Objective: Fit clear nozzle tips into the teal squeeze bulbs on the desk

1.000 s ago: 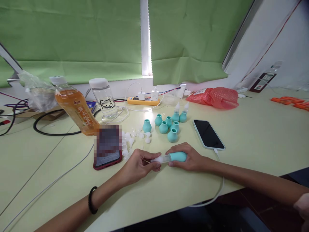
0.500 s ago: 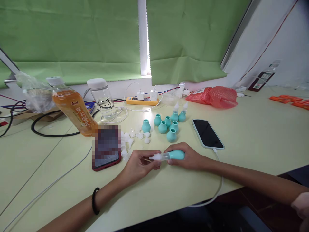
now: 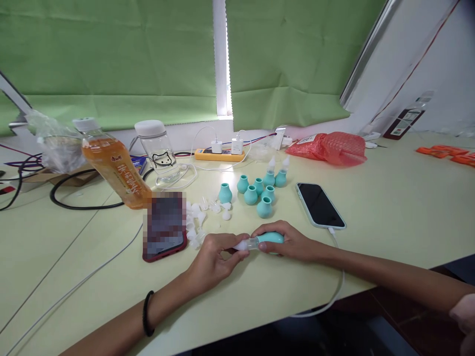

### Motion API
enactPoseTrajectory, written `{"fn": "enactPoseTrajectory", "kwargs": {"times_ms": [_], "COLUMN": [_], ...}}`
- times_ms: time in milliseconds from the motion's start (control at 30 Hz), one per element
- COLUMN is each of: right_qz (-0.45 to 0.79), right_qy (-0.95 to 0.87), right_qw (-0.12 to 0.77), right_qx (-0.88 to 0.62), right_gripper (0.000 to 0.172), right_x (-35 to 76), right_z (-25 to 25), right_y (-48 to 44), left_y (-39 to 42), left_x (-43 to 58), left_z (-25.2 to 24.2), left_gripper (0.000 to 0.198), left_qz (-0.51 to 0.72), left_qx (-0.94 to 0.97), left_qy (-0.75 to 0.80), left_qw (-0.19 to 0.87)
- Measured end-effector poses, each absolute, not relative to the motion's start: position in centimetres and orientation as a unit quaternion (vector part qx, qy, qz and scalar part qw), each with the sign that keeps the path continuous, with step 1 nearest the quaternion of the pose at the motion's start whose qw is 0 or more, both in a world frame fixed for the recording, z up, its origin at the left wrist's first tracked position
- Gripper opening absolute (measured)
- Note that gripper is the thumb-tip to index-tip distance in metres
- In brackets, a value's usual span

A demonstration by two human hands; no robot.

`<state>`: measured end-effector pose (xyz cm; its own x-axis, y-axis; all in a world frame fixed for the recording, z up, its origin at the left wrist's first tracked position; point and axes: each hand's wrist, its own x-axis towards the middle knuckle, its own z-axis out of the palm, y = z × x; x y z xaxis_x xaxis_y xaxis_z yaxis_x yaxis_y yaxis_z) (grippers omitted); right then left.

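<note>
**Two hands on one bulb syringe**

The right hand [image 3: 291, 242] is closed round a smooth, rounded teal rubber bulb [image 3: 272, 238], which lies sideways just above the pale green table [image 3: 389, 212]. The left hand [image 3: 213, 257] pinches the translucent, cone-shaped plastic tip [image 3: 244, 244] that sits at the bulb's mouth, thumb and fingers curled tight on it. Both forearms reach in from the near edge, knuckles up, and the hands almost meet (a black band [image 3: 147, 320] circles the left wrist).

Just beyond the left hand lies a scatter of loose clear tips [image 3: 198, 217], and beside its thumb a red-cased phone [image 3: 164, 232]. Beyond the right hand stands a cluster of open-mouthed teal bulbs [image 3: 260, 195], with two tipped bulbs [image 3: 276, 174] upright behind them. A dark-screened phone [image 3: 319, 205] lies past the right hand's outer side, its white cable [image 3: 334, 291] running under that forearm.

Far beyond the left hand, a plastic bottle [image 3: 115, 165] leans, full of amber tea, next to a clear cat-printed jar [image 3: 160, 153] with a white lid, whose contents I cannot tell.
</note>
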<state>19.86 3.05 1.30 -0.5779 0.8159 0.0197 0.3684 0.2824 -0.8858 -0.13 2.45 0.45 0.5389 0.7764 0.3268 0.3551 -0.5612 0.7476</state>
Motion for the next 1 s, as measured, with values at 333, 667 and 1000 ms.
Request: {"fn": "enactPoseTrajectory", "kwargs": {"times_ms": [333,667,1000], "right_qz": [0.583,0.571,0.283], "right_qy": [-0.673,-0.668,-0.791], "right_qw": [0.207,0.259,0.342], "right_qx": [-0.406,-0.400,-0.420], "right_gripper": [0.035,0.030,0.021], "right_x": [20.0,19.8,19.6], "right_z": [1.1,1.0,0.8], "right_y": [3.6,3.2,2.3], "left_y": [2.7,2.2,2.3], "left_x": [-0.4,0.1,0.2], "left_z": [0.1,0.3,0.5], "left_gripper": [0.027,0.038,0.023], "left_qz": [0.353,0.400,0.435], "left_qx": [0.885,0.822,0.691], "left_qy": [0.255,0.305,0.387], "left_qw": [0.165,0.268,0.428]}}
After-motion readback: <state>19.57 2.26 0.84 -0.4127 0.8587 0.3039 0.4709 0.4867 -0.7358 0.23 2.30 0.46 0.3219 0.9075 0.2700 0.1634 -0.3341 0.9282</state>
